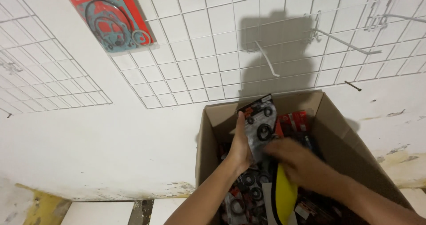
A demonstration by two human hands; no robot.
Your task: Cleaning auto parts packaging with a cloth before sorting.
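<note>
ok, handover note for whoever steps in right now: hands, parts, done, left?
Left hand: holds a clear packet of black seal rings upright over the cardboard box.
Right hand: blurred, low in the box among the other packets; grip unclear.
Done: one gasket pack hangs on the wire grid.
Left: hooks on the right are bare; the box holds many packets.

Seal packets (248,194) in cardboard box (346,140), wire grid (213,61) on wall behind
</note>
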